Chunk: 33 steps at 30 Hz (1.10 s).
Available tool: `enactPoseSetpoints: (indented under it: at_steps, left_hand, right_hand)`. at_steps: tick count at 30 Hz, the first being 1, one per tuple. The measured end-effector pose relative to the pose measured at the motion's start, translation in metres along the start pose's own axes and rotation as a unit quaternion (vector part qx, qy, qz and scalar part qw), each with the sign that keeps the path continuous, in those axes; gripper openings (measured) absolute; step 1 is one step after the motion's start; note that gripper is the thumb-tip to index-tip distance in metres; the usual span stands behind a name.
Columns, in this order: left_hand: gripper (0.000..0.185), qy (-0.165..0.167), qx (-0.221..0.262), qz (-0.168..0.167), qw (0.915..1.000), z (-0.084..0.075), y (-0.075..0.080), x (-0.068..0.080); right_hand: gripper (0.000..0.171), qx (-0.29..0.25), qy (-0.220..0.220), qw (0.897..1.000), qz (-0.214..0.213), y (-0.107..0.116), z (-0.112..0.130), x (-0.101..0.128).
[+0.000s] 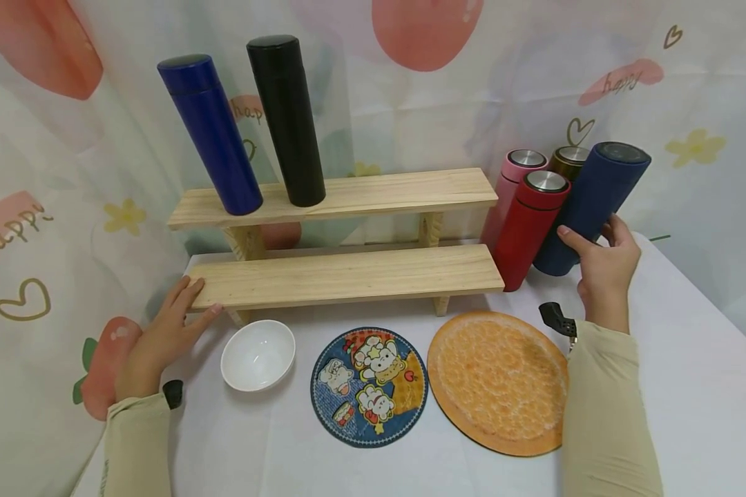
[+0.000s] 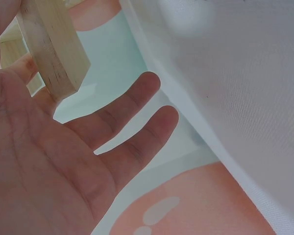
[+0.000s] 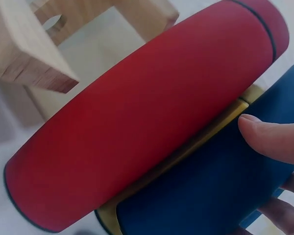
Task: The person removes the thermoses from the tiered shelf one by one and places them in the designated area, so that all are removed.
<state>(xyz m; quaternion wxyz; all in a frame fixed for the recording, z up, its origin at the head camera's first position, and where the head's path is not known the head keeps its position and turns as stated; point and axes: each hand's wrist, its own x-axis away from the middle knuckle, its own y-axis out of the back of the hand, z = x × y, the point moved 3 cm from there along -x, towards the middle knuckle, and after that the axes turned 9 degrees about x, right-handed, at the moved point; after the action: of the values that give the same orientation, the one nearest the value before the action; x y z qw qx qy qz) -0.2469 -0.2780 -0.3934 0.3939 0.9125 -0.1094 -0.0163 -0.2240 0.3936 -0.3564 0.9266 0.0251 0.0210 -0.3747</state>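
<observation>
My right hand (image 1: 609,266) grips a dark blue thermos bottle (image 1: 590,203) by its side, the thumb showing across it in the right wrist view. That bottle leans with its top to the right, close beside a red thermos (image 3: 147,112). A pink thermos (image 1: 503,197) and a gold thermos (image 1: 568,157) stand behind, the gold one mostly hidden. At the far left, my left hand (image 1: 161,338) rests its thumb and fingertips on the end of the lower wooden shelf (image 1: 348,277). Two of its fingers extend past the plank (image 2: 56,49) in the left wrist view.
On the upper shelf (image 1: 398,190) stand a blue thermos (image 1: 214,138) and a black thermos (image 1: 289,124). A white bowl (image 1: 258,355), a round cartoon mat (image 1: 369,386) and an orange round mat (image 1: 500,383) lie in front. Patterned cloth (image 1: 410,103) hangs behind.
</observation>
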Motion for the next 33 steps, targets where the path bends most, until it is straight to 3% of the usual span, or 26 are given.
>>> enactPoseSetpoints:
  at_steps: [18,33]
  left_hand:
    - [0.090,0.007,-0.004,0.001,1.0000,0.001,-0.001,0.000]
    - [0.091,0.014,-0.007,0.004,0.9999,0.001,-0.001,0.000]
  right_hand:
    - [0.080,-0.030,-0.014,0.999,0.025,0.001,-0.032,-0.008]
    - [0.088,0.055,-0.015,0.994,0.088,0.012,-0.036,-0.011]
